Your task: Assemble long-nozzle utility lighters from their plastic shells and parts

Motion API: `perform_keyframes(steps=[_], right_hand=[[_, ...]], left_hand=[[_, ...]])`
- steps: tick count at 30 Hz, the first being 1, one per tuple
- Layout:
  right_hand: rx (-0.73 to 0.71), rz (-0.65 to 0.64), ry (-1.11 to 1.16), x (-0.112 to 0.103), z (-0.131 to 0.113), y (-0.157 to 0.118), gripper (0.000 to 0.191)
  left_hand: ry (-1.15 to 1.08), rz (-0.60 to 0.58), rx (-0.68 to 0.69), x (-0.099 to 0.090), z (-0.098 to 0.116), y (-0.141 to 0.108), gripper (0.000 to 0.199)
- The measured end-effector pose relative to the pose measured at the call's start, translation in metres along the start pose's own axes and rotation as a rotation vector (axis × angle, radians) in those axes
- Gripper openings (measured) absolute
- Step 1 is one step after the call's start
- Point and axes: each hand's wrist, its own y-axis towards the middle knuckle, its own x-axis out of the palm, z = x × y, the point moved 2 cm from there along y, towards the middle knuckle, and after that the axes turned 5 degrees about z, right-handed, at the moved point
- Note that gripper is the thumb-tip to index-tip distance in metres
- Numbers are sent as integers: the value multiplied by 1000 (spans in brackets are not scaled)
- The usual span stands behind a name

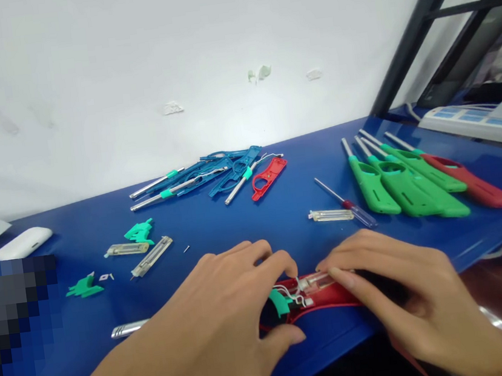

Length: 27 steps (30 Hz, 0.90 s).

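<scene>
A: Entry one, the piece in work?

B: One red shell (pixel 337 297), inner side showing, at the front edge of the surface (pixel 238 229); resting or lifted, cannot tell. Contents: one clear tank (pixel 316 282), one green trigger (pixel 280 302), white wires (pixel 297 297) looping loosely between them.

A: Handling notes?

B: By judgement, the step is settling tank and wires in the shell. Advised: right-hand end kept steady, wires nudged lightly inside the rim, no tugging. Risks: a strand trapped over the edge; a pull that lifts tank or trigger.

A: Hands, with pose?

B: Left hand (pixel 234 315): arched palm down over the trigger end, index finger bent towards the wires by the tank's nozzle, thumb apart on the near side. Whether it pinches a wire, cannot tell. Right hand (pixel 409 284): angled in from the right, wrist low, thumb and fingertips closed on the shell's tank end, thumb tip laid over the tank. Share of pressure between tank and shell: hidden.
</scene>
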Motion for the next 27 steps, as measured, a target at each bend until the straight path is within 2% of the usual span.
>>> perform_keyframes(steps=[9,14,18,21,24,27], right_hand=[[6,-73,-39,3,1,2,18],[3,-71,-43,3,2,1,17],[-3,-47,-40,2,0,-1,17],[2,21,-36,0,0,-2,13],[50,102,-48,-1,2,0,8],[122,104,-90,1,5,1,10]], left_hand=[[-9,-16,-15,0,-1,-1,35],[-5,-6,11,0,1,0,34],[8,12,30,-1,0,-1,33],[-9,17,42,-1,-1,-4,33],[-34,5,36,0,-1,-4,31],[-57,-47,4,0,1,-3,24]])
